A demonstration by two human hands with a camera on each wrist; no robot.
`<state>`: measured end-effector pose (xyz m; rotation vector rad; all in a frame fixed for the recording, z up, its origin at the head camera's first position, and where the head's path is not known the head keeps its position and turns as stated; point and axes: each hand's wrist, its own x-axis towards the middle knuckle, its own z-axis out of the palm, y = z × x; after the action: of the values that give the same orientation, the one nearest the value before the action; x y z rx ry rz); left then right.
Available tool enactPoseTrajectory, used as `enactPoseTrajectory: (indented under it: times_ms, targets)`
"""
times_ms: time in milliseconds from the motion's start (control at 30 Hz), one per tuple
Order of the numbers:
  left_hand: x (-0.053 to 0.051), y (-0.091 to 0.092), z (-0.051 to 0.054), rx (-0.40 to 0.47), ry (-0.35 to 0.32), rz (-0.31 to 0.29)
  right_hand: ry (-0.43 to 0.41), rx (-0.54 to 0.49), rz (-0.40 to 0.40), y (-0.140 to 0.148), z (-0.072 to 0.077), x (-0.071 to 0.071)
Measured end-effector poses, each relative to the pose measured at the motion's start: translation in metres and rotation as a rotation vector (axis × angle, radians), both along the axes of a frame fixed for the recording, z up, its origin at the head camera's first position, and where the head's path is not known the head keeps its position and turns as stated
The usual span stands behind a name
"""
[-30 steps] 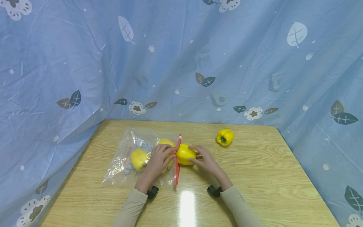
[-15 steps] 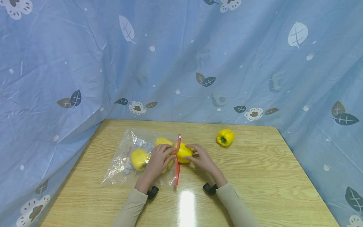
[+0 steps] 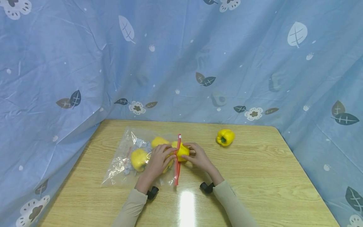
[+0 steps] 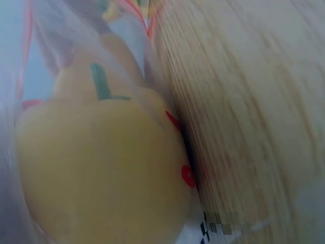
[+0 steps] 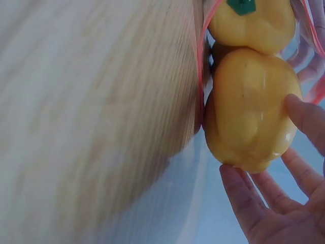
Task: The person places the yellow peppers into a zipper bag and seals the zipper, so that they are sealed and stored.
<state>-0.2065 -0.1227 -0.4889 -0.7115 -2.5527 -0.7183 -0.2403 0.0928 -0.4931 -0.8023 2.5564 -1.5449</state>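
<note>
A clear zip bag (image 3: 117, 171) with a red closure strip (image 3: 177, 175) lies on its side, its mouth facing right. My left hand (image 3: 157, 160) pinches the bag's upper lip beside the strip. At the mouth, my right hand (image 3: 200, 157) grips a yellow bell pepper (image 3: 183, 152) between thumb and fingers, and the pepper is partly inside. In the right wrist view this pepper (image 5: 249, 101) touches another pepper (image 5: 266, 25) deeper in the bag. Several peppers (image 3: 139, 159) show through the plastic; my left hand covers some. The left wrist view has one bagged pepper (image 4: 101, 168) close up.
A loose yellow bell pepper (image 3: 225, 137) sits toward the back right of the wooden table (image 3: 255, 176). A blue patterned curtain (image 3: 181, 63) hangs behind and along both sides. Black wrist cameras (image 3: 207, 188) sit below both hands.
My right hand has moved left, pushing the pepper further through the bag's mouth. A bagged pepper at the back has shifted slightly left. My left hand stays in place.
</note>
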Motion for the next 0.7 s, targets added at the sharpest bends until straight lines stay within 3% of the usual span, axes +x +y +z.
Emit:
enactPoseTrajectory:
  times_ms: [167, 300, 567, 700]
  targets:
    - [-0.001, 0.000, -0.001, 0.003, 0.010, 0.005, -0.057, -0.055, 0.079, 0.003, 0.021, 0.013]
    - [-0.001, 0.000, -0.003, 0.002, 0.014, 0.011, -0.120, -0.075, 0.060, 0.005, 0.023, 0.013]
    - [-0.001, 0.001, -0.004, 0.003, 0.023, 0.015, -0.106, -0.052, -0.029, 0.005, -0.009, -0.005]
    - [-0.002, 0.001, -0.004, -0.008, 0.028, 0.019, -0.091, -0.054, -0.048, 0.002, -0.012, -0.007]
